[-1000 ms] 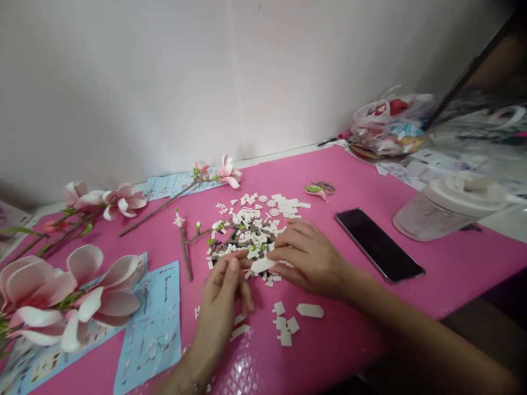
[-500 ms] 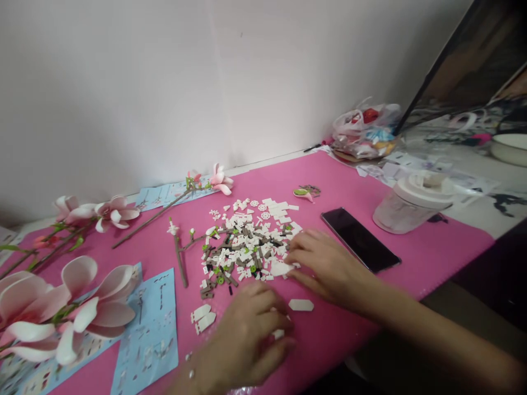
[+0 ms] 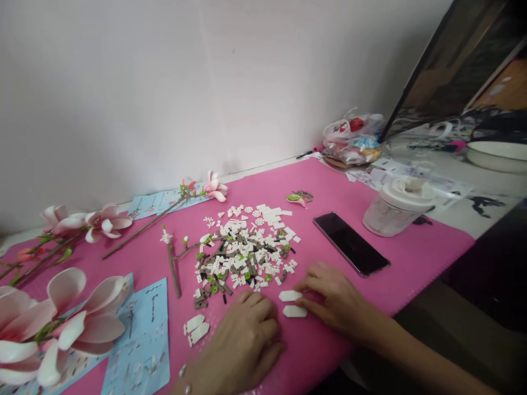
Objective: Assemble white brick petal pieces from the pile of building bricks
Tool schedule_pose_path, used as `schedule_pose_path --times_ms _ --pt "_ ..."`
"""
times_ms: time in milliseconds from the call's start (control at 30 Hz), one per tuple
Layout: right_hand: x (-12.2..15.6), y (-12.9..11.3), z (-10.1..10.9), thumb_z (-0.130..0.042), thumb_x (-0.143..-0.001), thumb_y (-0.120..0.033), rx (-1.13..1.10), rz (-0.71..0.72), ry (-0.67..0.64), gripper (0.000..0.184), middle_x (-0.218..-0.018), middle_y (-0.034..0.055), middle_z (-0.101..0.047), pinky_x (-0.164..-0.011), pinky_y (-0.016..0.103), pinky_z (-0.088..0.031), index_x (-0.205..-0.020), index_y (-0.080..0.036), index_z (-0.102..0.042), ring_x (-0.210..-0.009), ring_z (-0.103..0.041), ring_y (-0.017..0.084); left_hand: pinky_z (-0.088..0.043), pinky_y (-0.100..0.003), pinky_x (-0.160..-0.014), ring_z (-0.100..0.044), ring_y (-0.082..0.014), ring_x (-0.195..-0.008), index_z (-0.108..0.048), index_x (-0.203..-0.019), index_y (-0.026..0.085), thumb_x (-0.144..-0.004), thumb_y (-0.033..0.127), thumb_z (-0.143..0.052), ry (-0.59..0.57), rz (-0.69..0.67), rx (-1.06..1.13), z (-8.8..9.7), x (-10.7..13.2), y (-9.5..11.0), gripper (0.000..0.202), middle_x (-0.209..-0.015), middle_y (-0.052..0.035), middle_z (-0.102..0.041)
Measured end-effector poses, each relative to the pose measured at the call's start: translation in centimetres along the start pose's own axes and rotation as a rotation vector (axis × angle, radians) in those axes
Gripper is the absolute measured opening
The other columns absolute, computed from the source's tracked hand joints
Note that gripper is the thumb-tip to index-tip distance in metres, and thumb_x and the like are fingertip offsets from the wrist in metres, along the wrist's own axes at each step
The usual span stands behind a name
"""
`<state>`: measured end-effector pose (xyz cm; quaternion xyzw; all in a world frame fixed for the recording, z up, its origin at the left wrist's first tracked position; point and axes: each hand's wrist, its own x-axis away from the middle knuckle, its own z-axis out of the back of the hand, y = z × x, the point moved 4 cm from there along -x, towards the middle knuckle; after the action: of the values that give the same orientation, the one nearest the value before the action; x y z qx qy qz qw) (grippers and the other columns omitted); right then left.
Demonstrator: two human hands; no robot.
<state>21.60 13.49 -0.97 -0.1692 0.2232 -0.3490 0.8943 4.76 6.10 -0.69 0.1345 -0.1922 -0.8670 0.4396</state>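
Smooth white tapered plastic tile [image 3: 295,311]

The left hand [image 3: 242,345] and right hand [image 3: 333,296] lie on the pink desk [image 3: 391,285] beside two white pieces [image 3: 292,303], below a heap of bricks [image 3: 242,255].

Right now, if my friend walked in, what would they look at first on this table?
They'd probably spot the big pink-and-white magnolia blossoms at the lower left of the bright pink mat. Next, their eyes would go to the heap of small white, brown and green building pieces in the middle. Just below it, the left hand and right hand rest on the mat, with two white pointed pieces between them.
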Motion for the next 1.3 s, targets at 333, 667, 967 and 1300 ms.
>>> schedule_pose_path --times_ms 333,667,967,1300 --pt "3.0 3.2 0.7 -0.054 -0.093 -0.024 -0.021 -0.099 0.072 0.015 -0.077 0.0048 -0.059 -0.068 0.034 -0.044 -0.094 -0.019 -0.068 -0.076 -0.056 0.020 -0.035 -0.051 -0.108 -0.042 -0.0284 -0.130 -0.049 -0.134 0.019 -0.088 0.021 -0.057 -0.011 -0.049 -0.001 0.7 -0.4 0.6 0.046 -0.143 -0.0100 -0.049" --pt "1.5 2.9 0.0 -0.058 -0.090 -0.022 0.041 -0.086 -0.027 0.011 -0.083 0.0060 -0.058 -0.073 0.037 -0.044 -0.094 -0.019 -0.068 -0.083 -0.054 0.023 -0.036 -0.046 -0.112 -0.045 -0.0272 -0.133 -0.049 -0.136 0.013 -0.091 0.037 -0.058 0.013 -0.166 -0.146 -0.2 -0.1 0.7 0.052 -0.146 -0.0097 -0.047" --pt "0.2 3.6 0.8 -0.058 -0.091 -0.023 0.109 -0.062 0.058 0.011 -0.081 0.0058 -0.058 -0.073 0.037 -0.041 -0.087 -0.018 -0.067 -0.079 -0.053 0.022 -0.041 -0.042 -0.108 -0.057 -0.0237 -0.119 -0.057 -0.126 0.015 -0.092 0.043 -0.055 0.121 -0.229 -0.194 0.2 -0.2 0.5 0.044 -0.129 -0.0096 -0.063" --pt "-0.1 4.0 0.3 -0.057 -0.092 -0.023 0.099 -0.095 0.043 0.015 -0.078 0.0050 -0.057 -0.069 0.035 -0.042 -0.081 -0.019 -0.066 -0.076 -0.054 0.021 -0.047 -0.040 -0.102 -0.063 -0.0214 -0.102 -0.060 -0.115 0.015 -0.097 0.051 -0.038 0.249 -0.345 -0.206 -1.6 -0.5 -0.9 0.046 -0.115 -0.0087 -0.068"
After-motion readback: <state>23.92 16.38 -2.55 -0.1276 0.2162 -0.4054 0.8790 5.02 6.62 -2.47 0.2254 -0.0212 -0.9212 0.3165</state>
